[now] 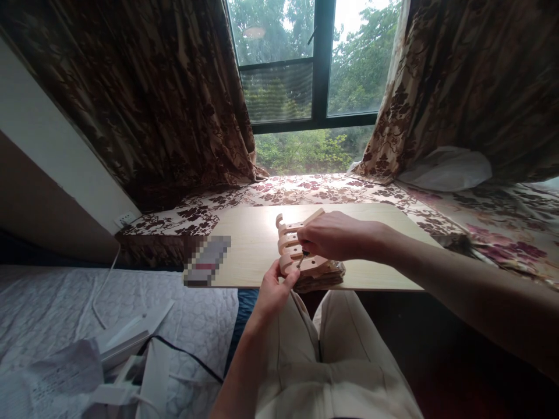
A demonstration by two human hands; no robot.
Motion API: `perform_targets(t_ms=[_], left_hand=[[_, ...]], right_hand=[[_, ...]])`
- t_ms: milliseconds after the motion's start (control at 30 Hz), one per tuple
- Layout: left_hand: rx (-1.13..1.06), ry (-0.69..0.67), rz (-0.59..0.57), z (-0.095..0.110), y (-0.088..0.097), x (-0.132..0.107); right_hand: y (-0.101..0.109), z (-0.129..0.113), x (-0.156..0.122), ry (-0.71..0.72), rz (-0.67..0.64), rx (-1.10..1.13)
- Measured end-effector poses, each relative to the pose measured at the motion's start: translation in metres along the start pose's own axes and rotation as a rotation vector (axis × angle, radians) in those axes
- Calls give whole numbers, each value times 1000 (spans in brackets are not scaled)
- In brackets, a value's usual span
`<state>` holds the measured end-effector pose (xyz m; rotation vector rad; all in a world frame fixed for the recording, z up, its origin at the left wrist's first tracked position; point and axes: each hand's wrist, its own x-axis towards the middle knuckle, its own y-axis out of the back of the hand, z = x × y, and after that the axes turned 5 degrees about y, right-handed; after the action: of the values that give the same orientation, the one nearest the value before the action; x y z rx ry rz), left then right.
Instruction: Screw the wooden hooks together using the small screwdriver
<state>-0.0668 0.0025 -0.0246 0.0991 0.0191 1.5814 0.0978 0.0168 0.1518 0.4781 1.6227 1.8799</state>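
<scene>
A pale wooden rack with several curved hooks (286,240) lies on the wooden board, its near end raised on a brownish folded stack (323,280). Small dark holes or screws dot its slats. My left hand (275,288) pinches the nearest curved hook between thumb and fingers. Above the rack, my right hand (334,235) is closed round a screwdriver (301,259). Its thin shaft slants down to a hole near my left thumb. The screwdriver's handle is mostly hidden in my fist.
The light wooden board (248,233) spans my lap, with a blurred flat item (207,262) at its left. Papers, white packaging (126,349) and a black cord lie on the quilted bed (56,297). A flowered window seat (305,189) runs behind, with a white plastic bag (449,169) on the right.
</scene>
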Motion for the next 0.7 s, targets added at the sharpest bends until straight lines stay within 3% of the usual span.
perform_targets(t_ms=[700], left_hand=[[17, -12, 0, 3, -1, -1]], right_hand=[[0, 4, -4, 6, 44, 79]])
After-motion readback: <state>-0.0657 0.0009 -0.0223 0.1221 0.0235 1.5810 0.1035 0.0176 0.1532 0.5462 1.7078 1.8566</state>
